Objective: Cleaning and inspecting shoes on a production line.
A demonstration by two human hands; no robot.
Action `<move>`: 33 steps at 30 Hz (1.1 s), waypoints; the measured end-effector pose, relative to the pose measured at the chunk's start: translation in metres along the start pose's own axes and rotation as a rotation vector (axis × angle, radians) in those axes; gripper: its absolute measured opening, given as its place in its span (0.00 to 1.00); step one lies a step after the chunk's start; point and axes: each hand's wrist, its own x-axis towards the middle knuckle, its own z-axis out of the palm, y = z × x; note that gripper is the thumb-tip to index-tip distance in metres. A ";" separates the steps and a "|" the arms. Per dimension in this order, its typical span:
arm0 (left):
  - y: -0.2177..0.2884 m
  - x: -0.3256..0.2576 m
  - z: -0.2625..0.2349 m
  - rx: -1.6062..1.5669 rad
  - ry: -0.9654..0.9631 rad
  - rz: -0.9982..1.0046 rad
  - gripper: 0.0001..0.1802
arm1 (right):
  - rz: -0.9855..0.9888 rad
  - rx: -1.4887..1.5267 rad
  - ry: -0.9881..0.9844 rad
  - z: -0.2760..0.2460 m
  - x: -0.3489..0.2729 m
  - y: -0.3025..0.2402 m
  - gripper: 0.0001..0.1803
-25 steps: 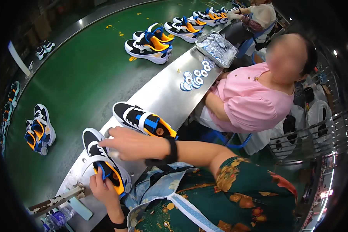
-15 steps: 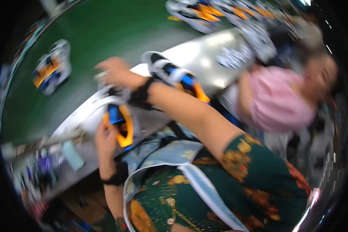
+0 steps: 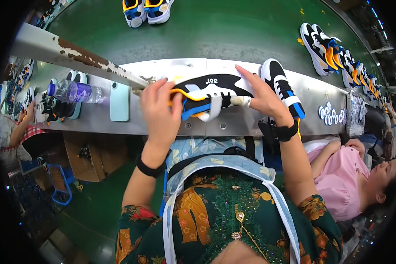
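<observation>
A black, white, orange and blue sneaker [image 3: 213, 94] lies on its side on the metal bench [image 3: 233, 125] in front of me. My left hand [image 3: 160, 110] grips its heel end, fingers curled over the orange loop. My right hand [image 3: 262, 94] presses on the toe end, with fingers spread across the sole edge. A second sneaker [image 3: 282, 88] of the same colours rests on the bench just right of my right hand. Both wrists wear black bands.
A pale green phone [image 3: 119, 101] and a clear bottle [image 3: 72, 91] lie left on the bench. A rusty metal bar [image 3: 75, 55] crosses above them. Sneaker pairs [image 3: 147, 9] ride the green conveyor [image 3: 233, 35]. Round white stickers [image 3: 332, 114] sit right, beside a person in pink [image 3: 343, 185].
The view swung from slanted to straight down over the bench. The sneaker moved from my left side to the centre and now lies on its side, both hands on it.
</observation>
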 end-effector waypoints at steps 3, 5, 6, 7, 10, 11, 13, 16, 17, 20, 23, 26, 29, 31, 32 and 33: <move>0.013 -0.032 -0.008 -0.380 -0.007 -0.515 0.11 | -0.010 0.068 0.048 0.009 -0.011 -0.002 0.44; 0.004 -0.045 0.013 -0.644 0.025 -0.676 0.11 | -0.031 0.074 0.066 0.015 -0.015 -0.006 0.44; 0.000 -0.047 0.026 -0.923 0.047 -0.804 0.13 | -0.038 0.070 0.045 0.017 -0.019 -0.008 0.44; -0.001 -0.044 0.033 -0.891 0.035 -0.735 0.18 | 0.015 0.104 0.054 0.020 -0.023 -0.012 0.44; 0.004 -0.028 0.036 -0.986 -0.100 -0.748 0.14 | -0.004 0.026 0.110 0.027 -0.038 -0.016 0.45; 0.003 -0.027 0.034 -0.990 -0.087 -0.756 0.14 | 0.038 -0.061 0.106 0.028 -0.045 -0.021 0.45; 0.001 -0.024 0.034 -1.078 -0.123 -0.700 0.13 | -0.055 -0.362 0.210 0.025 -0.054 -0.029 0.44; -0.005 -0.018 0.028 -1.020 -0.285 -0.573 0.13 | -0.085 0.003 0.110 0.015 -0.042 -0.066 0.40; -0.010 -0.018 0.027 -0.967 -0.418 -0.598 0.11 | -0.055 0.102 0.002 0.018 -0.037 -0.070 0.36; -0.005 -0.008 0.019 -1.009 -0.486 -0.602 0.11 | 0.012 0.272 -0.064 0.029 -0.022 -0.078 0.18; -0.008 -0.005 0.017 -1.071 -0.589 -0.651 0.10 | -0.038 0.361 0.050 0.031 -0.012 -0.079 0.11; -0.014 -0.010 0.020 -1.115 -0.609 -0.628 0.11 | -0.028 0.323 0.079 0.033 -0.002 -0.070 0.11; -0.016 -0.016 0.023 -1.160 -0.587 -0.609 0.11 | 0.002 0.244 0.091 0.038 0.004 -0.063 0.11; -0.021 -0.016 0.025 -1.157 -0.585 -0.597 0.11 | 0.016 0.254 0.089 0.040 0.010 -0.059 0.11; -0.022 -0.017 0.028 -1.153 -0.567 -0.591 0.12 | 0.019 0.262 0.075 0.043 0.012 -0.056 0.11; -0.019 -0.013 0.027 -1.141 -0.545 -0.595 0.12 | 0.021 0.272 0.077 0.040 0.013 -0.059 0.10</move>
